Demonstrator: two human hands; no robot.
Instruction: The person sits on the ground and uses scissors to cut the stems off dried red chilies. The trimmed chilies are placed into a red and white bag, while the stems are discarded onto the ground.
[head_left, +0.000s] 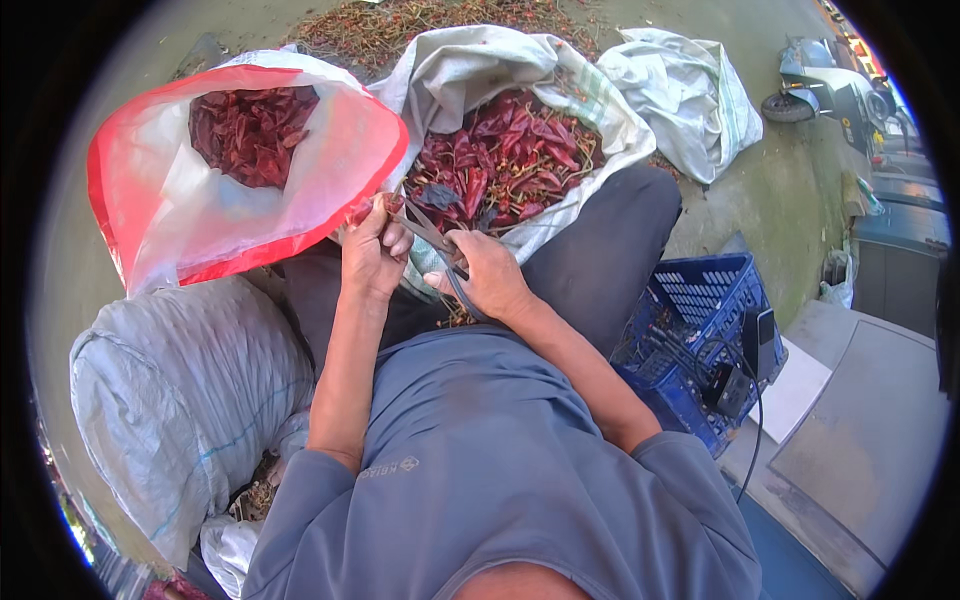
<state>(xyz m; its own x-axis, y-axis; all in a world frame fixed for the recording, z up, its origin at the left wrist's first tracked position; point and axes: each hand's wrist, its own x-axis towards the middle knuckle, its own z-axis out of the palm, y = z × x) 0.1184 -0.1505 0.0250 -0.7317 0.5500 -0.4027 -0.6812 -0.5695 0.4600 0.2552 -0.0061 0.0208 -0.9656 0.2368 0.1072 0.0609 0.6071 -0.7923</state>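
Note:
My left hand (376, 251) pinches a dried red chili pepper (363, 210) near its stem end, beside the rim of a red-edged plastic sack (330, 169). Metal scissors (435, 238) are in my right hand (486, 274), their blades pointing at the stem end; whether the blades touch it is hard to tell. Dark red dried chili pods (251, 135) lie inside the red-edged sack. Beyond my hands, a white woven sack (465, 56) with a rolled-down mouth holds dried chilies with stems (510, 161), between my legs.
A full white woven sack (180, 397) lies at the left. A crumpled white sack (679, 97) and a pile of stems (442, 30) are on the ground ahead. At the right stand a blue plastic crate (705, 292) with cables and devices, and a parked scooter (832, 90).

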